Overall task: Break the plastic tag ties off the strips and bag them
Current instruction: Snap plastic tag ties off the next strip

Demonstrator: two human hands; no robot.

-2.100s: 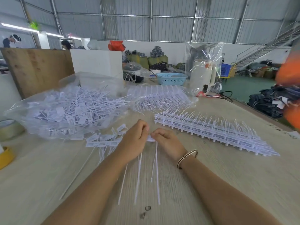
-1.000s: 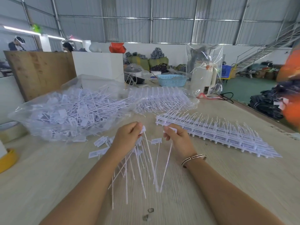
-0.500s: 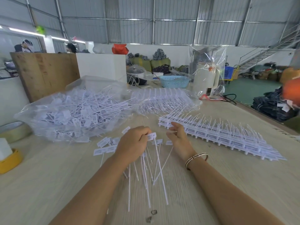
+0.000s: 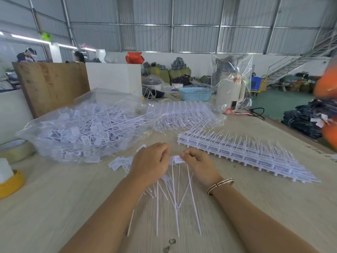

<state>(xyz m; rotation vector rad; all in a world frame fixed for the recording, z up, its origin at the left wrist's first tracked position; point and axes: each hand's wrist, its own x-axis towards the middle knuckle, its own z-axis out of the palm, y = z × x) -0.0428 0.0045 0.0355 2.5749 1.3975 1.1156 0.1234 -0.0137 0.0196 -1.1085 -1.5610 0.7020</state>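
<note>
On the left of the table [image 4: 54, 207] we see a clear plastic bag [image 4: 82, 132] heaped with loose white tag ties. Just right, our left hand [image 4: 151, 165] has its fingers clamped on a bunch of ties [image 4: 173, 194], tails trailing toward us. Our right hand [image 4: 198, 165] pinches one tag head [image 4: 177, 159]; we judge snapping is underway, bagging next. Unbroken strips [image 4: 246, 154] wait farther right, nothing blocking.

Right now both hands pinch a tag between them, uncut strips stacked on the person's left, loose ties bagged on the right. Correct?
Sides are swapped. The head view shows the left hand and right hand pinching a tag, but the uncut strips lie on the person's right and the bag of loose ties on the left.
</note>
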